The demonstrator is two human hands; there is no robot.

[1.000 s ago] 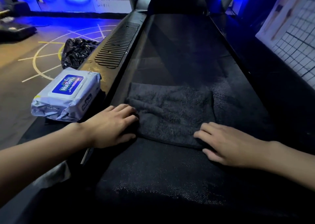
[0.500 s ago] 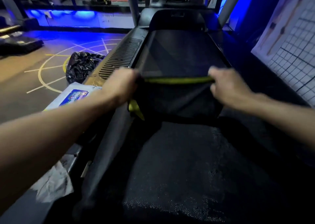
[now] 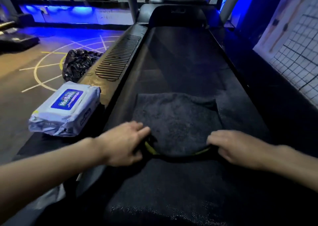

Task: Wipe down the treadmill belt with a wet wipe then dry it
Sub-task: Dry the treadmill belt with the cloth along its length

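Nearest the camera, the dark treadmill belt (image 3: 172,182) is lying bare, with a faint speckled sheen across its near strip; whether that is moisture cannot be told. A crumpled pale sheet (image 3: 49,198), possibly a used wipe, is lying just beside the belt's left edge. Just beyond, the near hem of a dark towel (image 3: 177,122) is being lifted off the belt in a shallow arc, its yellow-green border showing. The left corner is being taken by the left hand (image 3: 123,143), whose fingers are lying close together over the cloth; the thumb is hidden and the hand is blurred, so a pinch is only being judged. The right corner is being gripped by the right hand (image 3: 235,148), fingers curled together over the hem. The rest of the towel is lying spread flat across the middle of the belt. The drying step is judged to be in hand, the wet wiping being taken as done. The next move is thought to call for the towel being pressed flat and drawn along the belt under even pressure from both hands, so that no strip is being missed. Further off, a pack of wet wipes (image 3: 67,108) is resting on the left side rail, a black bag (image 3: 79,63) is lying on the floor beyond it, and the motor hood (image 3: 177,14) is closing the far end.
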